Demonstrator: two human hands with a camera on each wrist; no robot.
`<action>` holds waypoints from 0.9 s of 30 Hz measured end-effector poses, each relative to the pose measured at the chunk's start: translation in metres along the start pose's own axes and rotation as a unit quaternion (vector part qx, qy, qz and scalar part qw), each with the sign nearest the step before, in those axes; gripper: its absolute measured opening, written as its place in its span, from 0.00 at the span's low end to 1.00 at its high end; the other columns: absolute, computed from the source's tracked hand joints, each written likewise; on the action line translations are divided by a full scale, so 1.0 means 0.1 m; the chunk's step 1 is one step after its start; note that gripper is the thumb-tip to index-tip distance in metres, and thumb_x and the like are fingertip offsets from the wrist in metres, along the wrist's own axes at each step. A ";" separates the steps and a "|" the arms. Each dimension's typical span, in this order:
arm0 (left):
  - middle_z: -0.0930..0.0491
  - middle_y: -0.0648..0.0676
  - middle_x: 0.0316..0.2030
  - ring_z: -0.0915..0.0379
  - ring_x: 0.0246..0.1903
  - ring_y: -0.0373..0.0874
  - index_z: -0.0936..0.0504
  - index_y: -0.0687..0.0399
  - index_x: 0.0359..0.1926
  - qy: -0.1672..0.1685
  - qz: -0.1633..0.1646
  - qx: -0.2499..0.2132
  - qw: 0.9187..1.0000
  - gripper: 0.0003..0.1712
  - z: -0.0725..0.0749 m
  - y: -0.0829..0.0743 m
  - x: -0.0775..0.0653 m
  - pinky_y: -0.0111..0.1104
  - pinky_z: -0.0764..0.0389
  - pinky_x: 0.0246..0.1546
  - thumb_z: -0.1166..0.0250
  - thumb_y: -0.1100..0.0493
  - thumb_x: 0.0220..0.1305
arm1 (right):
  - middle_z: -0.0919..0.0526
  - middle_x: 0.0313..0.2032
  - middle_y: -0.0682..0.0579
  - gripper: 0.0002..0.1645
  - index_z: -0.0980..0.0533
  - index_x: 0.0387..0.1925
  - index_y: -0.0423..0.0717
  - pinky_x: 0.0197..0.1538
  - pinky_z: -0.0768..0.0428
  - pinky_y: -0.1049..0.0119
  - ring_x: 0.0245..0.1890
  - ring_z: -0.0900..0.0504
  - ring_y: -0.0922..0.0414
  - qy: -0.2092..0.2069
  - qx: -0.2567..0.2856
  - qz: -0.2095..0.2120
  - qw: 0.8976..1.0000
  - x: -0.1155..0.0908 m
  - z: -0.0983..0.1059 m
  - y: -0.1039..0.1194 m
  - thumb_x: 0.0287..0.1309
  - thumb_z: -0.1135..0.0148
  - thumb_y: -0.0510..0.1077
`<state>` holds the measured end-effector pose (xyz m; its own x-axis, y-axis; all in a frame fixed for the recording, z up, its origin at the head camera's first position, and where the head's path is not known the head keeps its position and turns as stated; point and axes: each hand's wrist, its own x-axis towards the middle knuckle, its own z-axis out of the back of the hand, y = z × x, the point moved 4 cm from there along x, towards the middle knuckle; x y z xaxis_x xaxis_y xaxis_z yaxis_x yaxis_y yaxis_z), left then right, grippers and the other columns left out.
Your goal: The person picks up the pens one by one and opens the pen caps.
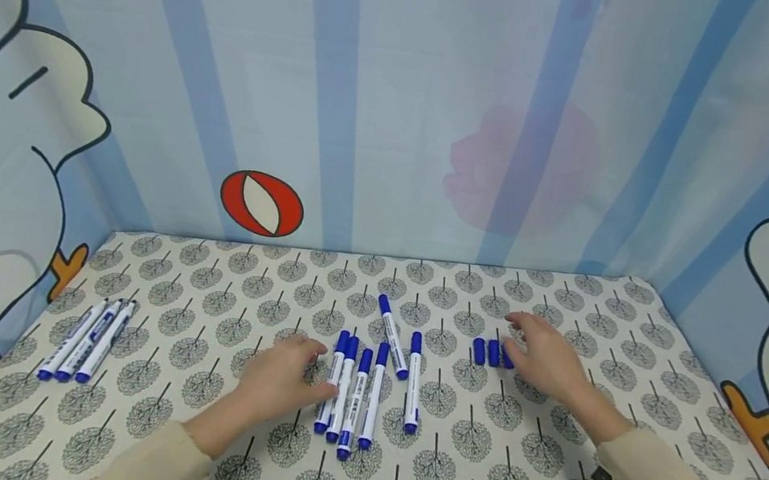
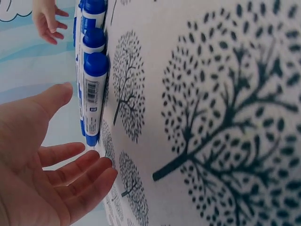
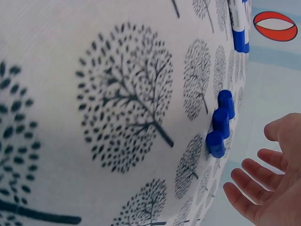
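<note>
My left hand point(image 1: 279, 378) is beside a group of white markers with blue caps point(image 1: 355, 406), its fingers spread and holding nothing. In the head view its thumb overlaps the leftmost marker point(image 2: 94, 101). Two more capped markers lie close to the group, one slanted point(image 1: 393, 337) and one nearly straight point(image 1: 414, 382). My right hand point(image 1: 547, 360) hovers over the right part of the table, fingers loosely extended. Three loose blue caps point(image 1: 493, 352) stand in a row by its thumb, and the right wrist view shows them point(image 3: 221, 123) apart from the fingers.
Three uncapped markers point(image 1: 87, 339) lie side by side at the far left of the table. Under everything is a white tablecloth printed with trees point(image 1: 434, 474). A striped blue curtain point(image 1: 415, 114) rises behind the table's back edge.
</note>
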<state>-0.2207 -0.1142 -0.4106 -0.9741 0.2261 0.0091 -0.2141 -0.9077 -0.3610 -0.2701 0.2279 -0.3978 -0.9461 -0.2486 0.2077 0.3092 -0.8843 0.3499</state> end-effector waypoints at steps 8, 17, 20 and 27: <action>0.25 0.50 0.36 0.29 0.29 0.41 0.23 0.55 0.52 0.002 0.003 0.013 1.000 0.35 -0.06 -0.04 0.03 0.31 0.28 0.22 0.29 0.42 0.43 | 0.25 0.51 0.40 0.24 0.31 0.56 0.38 0.43 0.22 0.51 0.46 0.23 0.44 -0.003 0.018 0.029 0.999 0.00 -0.02 0.16 0.61 0.46 0.46; 0.26 0.52 0.31 0.34 0.24 0.42 0.21 0.59 0.48 0.018 0.014 -0.010 1.000 0.31 -0.07 -0.11 0.03 0.31 0.31 0.19 0.28 0.50 0.40 | 0.23 0.50 0.43 0.22 0.29 0.54 0.41 0.43 0.21 0.53 0.45 0.22 0.46 -0.015 0.016 0.057 0.998 -0.04 -0.03 0.40 0.59 0.43 0.45; 0.27 0.53 0.30 0.34 0.23 0.42 0.21 0.63 0.46 0.019 0.009 -0.023 1.000 0.29 -0.08 -0.11 0.03 0.31 0.32 0.19 0.28 0.54 0.40 | 0.23 0.50 0.44 0.22 0.29 0.53 0.42 0.41 0.21 0.55 0.44 0.21 0.47 -0.021 0.013 0.063 0.998 -0.05 -0.03 0.45 0.58 0.42 0.46; 0.28 0.52 0.27 0.34 0.22 0.42 0.20 0.63 0.42 0.007 0.000 -0.036 0.999 0.24 -0.11 -0.10 0.04 0.30 0.32 0.18 0.30 0.62 0.38 | 0.22 0.47 0.45 0.23 0.28 0.53 0.41 0.39 0.21 0.60 0.41 0.22 0.50 -0.019 0.013 0.075 0.997 -0.06 -0.04 0.52 0.57 0.42 0.45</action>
<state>-0.2219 -0.1003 -0.4171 -0.9728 0.2316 -0.0029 -0.2081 -0.8797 -0.4275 -0.2493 0.1818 -0.3848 -0.8845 -0.3627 0.2934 0.4506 -0.8273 0.3354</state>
